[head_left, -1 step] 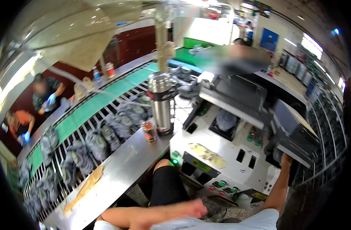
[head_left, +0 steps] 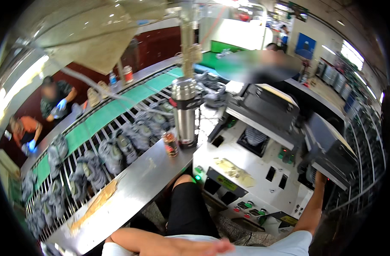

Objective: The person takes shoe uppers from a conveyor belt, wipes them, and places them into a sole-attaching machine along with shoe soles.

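Observation:
A white bench machine [head_left: 242,164] with two black hinged lids stands before me at the right. My right hand [head_left: 319,177] reaches in under the right lid [head_left: 331,147]; the lid hides its fingers. Beside it, part of something grey and ribbed shows, perhaps a shoe. Beneath the left lid [head_left: 265,113], a grey shoe [head_left: 255,135] sits in a dark recess, partly covered. My left hand [head_left: 210,247] is low in front of my body, near the lower edge, apart from the machine. Motion smears its fingers, and I see nothing in it.
Several grey shoes [head_left: 109,155] lie on a roller rack at the left, beside a green belt [head_left: 103,123]. A steel flask [head_left: 186,115] and a patterned can [head_left: 170,144] stand on the metal ledge [head_left: 139,179]. Two people [head_left: 54,100] work beyond the belt; another is at the back.
My left hand has dropped toward the lower edge. The left lid sits slightly lower over the shoe. My right hand stays under the right lid; the whole view has shifted a little.

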Demonstrator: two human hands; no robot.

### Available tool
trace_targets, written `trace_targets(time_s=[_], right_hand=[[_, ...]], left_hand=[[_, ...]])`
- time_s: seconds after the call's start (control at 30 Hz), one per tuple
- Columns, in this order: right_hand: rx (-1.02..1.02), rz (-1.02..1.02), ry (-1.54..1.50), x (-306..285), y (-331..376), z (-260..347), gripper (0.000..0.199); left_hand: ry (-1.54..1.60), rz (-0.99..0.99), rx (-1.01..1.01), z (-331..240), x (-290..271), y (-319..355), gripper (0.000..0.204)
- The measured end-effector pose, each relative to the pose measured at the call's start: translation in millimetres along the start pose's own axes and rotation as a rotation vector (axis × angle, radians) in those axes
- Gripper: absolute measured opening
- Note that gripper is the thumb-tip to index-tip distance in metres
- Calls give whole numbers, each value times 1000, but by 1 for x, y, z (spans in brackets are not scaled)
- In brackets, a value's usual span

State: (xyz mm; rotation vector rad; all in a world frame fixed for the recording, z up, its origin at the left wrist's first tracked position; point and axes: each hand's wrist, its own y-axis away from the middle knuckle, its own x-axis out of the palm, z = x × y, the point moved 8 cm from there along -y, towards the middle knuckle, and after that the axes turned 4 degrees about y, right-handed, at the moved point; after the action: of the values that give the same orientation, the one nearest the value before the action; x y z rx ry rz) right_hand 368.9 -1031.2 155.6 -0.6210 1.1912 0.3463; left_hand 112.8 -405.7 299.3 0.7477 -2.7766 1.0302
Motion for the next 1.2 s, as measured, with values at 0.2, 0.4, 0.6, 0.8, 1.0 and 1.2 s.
trace_targets(time_s=[0.2,0.4,0.6,0.8,1.0,1.2], right_hand=[[-17,306,-6,-22,36,96,74],[101,53,-61,-25,10,45,83],[-1,-278,-197,-30,45,25,79],[-69,-648,-509,-40,129,-4,82],[-111,-665,-868,8,177,-34,80],[-439,327,-1561,76,241,17,65]], left_hand=[[-149,77,263,-70,62,-26,66],[-182,80,369,-89,76,-23,66],[-184,110,385,-97,73,-1,66],[-166,122,359,-97,78,4,70],[-476,-94,329,-62,41,39,71],[-513,-681,-390,64,-66,134,71]])
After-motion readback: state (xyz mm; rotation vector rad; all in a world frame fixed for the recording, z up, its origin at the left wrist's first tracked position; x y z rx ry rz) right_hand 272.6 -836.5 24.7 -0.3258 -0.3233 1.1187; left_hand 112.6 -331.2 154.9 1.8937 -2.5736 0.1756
